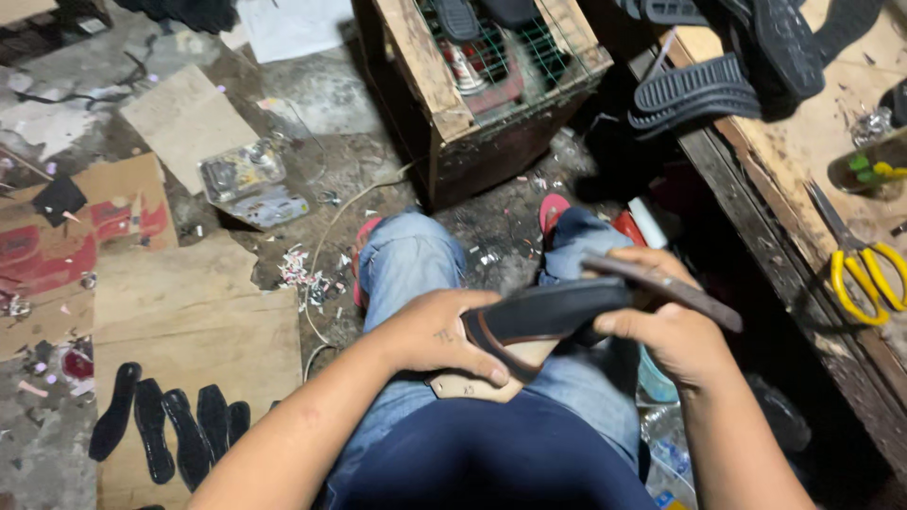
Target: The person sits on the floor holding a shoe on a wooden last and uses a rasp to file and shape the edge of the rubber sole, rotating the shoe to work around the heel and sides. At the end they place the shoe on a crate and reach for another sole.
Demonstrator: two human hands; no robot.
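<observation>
Down at the lower centre of the frame, the left hand (436, 335) is clamping a black shoe sole (548, 312) against the lap, fingers curled over its near end. Just right of it, the right hand (666, 326) is gripping a dark flat tool (661, 288) laid across the sole's far end. A tan cut-out piece (472, 385) is lying under the sole on the jeans. Black soles (170, 430) are lining the cardboard at lower left; yellow-handled scissors (864, 269) are resting on the table at right.
</observation>
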